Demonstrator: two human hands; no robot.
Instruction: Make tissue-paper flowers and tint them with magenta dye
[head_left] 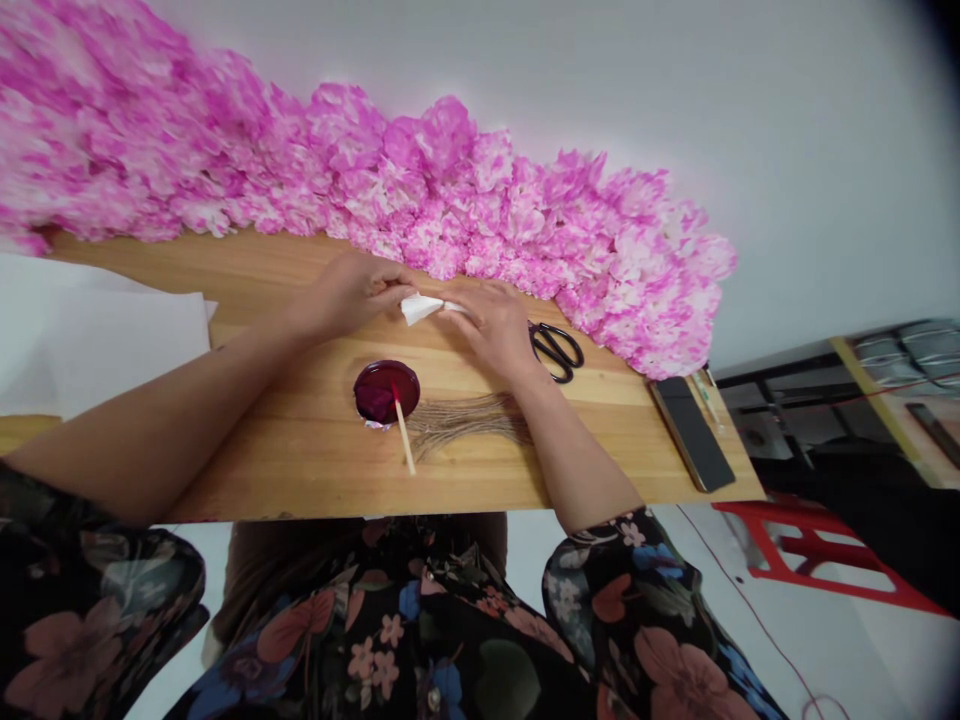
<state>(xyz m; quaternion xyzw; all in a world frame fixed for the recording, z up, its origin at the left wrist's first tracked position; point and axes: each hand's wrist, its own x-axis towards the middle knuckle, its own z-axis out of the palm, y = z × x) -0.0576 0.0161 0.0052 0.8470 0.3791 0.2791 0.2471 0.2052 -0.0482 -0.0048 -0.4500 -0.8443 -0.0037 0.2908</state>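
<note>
Between my hands is a piece of white paper (421, 308), gathered to a narrow waist and flared at its left end. My left hand (367, 290) pinches it near the flared end. My right hand (491, 322) is closed round its narrow right end, which the fingers partly hide. Below them stands a round dish of dark red dye (403, 380), with a wooden stick (405, 440), red at its tip, leaning on the rim. A bundle of thin brown twine (465, 420) lies beside the dish, partly under my right forearm.
Pink and white paper flowers (450, 190) line the table's back along the wall. White paper sheets (97, 330) lie at left. Black-handled scissors (556, 350) and a phone (694, 435) lie at right. A red stool (817, 550) stands beyond the wooden table's (300, 450) right edge.
</note>
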